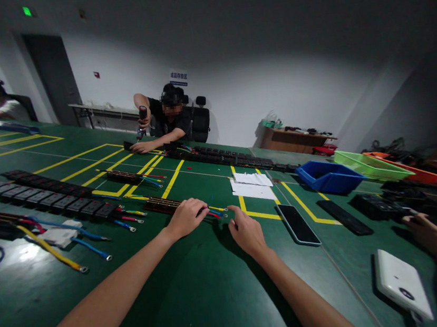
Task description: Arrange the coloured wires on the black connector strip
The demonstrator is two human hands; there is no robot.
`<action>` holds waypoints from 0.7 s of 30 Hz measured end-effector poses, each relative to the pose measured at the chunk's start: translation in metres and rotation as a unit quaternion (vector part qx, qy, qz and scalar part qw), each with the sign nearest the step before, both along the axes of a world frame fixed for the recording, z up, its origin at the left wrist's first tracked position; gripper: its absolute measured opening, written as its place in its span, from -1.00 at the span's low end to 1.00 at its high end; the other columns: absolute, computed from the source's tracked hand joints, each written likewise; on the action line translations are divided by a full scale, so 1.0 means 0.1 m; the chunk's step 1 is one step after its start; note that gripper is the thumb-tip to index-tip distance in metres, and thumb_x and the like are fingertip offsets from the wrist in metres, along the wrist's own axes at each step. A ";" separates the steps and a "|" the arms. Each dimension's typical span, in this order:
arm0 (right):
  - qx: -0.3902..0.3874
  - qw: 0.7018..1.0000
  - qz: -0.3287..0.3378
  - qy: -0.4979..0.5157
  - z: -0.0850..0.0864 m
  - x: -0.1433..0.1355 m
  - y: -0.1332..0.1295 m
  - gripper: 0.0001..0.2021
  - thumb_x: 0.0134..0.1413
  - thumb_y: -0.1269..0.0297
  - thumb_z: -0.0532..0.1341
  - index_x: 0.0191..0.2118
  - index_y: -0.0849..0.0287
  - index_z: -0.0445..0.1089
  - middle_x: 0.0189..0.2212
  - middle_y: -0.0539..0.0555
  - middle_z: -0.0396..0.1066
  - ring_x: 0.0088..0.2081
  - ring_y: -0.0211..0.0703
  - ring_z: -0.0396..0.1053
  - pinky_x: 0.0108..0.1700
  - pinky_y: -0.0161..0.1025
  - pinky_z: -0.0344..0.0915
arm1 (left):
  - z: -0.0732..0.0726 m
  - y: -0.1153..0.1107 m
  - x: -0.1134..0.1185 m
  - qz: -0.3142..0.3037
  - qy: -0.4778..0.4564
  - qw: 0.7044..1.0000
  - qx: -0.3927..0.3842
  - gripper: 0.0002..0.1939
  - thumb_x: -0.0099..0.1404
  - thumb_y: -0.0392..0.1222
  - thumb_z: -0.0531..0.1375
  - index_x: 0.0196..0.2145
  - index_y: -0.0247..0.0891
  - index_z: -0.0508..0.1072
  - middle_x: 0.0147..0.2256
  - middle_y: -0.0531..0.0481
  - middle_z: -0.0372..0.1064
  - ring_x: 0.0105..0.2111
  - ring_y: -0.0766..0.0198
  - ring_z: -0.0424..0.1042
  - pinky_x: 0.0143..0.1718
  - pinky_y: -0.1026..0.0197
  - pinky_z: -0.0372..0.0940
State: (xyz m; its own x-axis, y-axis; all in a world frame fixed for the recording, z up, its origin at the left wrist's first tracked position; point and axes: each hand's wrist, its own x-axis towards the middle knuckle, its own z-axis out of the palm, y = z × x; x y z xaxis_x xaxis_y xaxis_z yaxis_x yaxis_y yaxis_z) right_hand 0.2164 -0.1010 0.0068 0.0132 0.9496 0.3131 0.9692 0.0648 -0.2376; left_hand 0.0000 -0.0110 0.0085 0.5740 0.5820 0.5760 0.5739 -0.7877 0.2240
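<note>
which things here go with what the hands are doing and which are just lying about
Likely part of the job:
dark strip, partly hidden by the left hand
coloured wires, by the right hand

Seemingly just lying about:
phone
white device
paper sheets

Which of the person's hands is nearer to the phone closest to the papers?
Right. The right hand is left of the phone, apart from it; the left hand is farther left, at the wired block.
</note>
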 end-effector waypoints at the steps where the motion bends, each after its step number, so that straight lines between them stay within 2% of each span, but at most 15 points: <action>1: 0.001 1.000 -0.004 0.000 -0.01 0.00 0.00 -0.53 0.28 0.34 0.05 0.28 0.06 0.17 0.05 0.09 0.46 -0.16 -0.11 0.48 -0.21 -0.26 0.26 | 0.00 0.00 0.00 -0.001 0.001 1.000 0.000 -0.81 0.47 -0.13 0.10 -0.13 -0.21 0.49 -0.14 -0.05 0.52 -0.10 0.15 0.45 -0.04 0.09 0.29; 4: 0.004 1.000 -0.011 -0.010 -0.02 0.01 0.00 -0.49 0.27 0.35 0.06 0.32 0.01 0.13 0.07 0.08 0.43 -0.19 -0.12 0.48 -0.25 -0.26 0.25 | 0.00 0.00 0.00 0.000 0.004 1.000 -0.001 -0.82 0.47 -0.14 0.11 -0.13 -0.21 0.48 -0.13 -0.04 0.52 -0.10 0.15 0.45 -0.04 0.09 0.29; 11: -0.029 0.998 -0.001 -0.054 0.00 -0.01 0.01 -0.60 0.31 0.30 0.06 0.21 -0.09 0.30 -0.11 0.04 0.44 -0.25 -0.15 0.47 -0.32 -0.29 0.19 | 0.00 0.00 0.00 0.002 0.003 1.000 0.002 -0.81 0.47 -0.13 0.10 -0.13 -0.22 0.49 -0.15 -0.05 0.52 -0.11 0.15 0.45 -0.05 0.09 0.29; 17: 0.007 1.000 0.005 -0.013 -0.02 0.01 0.01 -0.63 0.28 0.36 0.09 0.17 0.01 0.31 -0.05 0.05 0.46 -0.24 -0.17 0.46 -0.29 -0.31 0.19 | -0.01 0.01 0.00 0.002 0.007 1.000 0.003 -0.81 0.47 -0.13 0.11 -0.13 -0.22 0.48 -0.14 -0.05 0.52 -0.10 0.15 0.45 -0.03 0.08 0.29; 21: 0.030 0.999 0.041 -0.012 -0.04 0.02 0.00 -0.70 0.30 0.36 0.07 0.05 0.01 0.41 -0.18 0.02 0.47 -0.26 -0.20 0.44 -0.27 -0.34 0.19 | -0.01 0.01 0.00 0.002 0.010 1.000 0.002 -0.82 0.47 -0.13 0.11 -0.14 -0.22 0.48 -0.15 -0.05 0.52 -0.12 0.15 0.45 -0.05 0.08 0.30</action>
State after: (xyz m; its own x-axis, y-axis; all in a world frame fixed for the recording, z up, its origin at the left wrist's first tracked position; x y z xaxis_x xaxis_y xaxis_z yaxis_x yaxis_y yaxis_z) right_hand 0.2186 -0.1010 0.0033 -0.0714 0.9265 0.3696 0.9656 0.1571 -0.2073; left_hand 0.0001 -0.0105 0.0078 0.5830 0.5811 0.5678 0.5806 -0.7869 0.2092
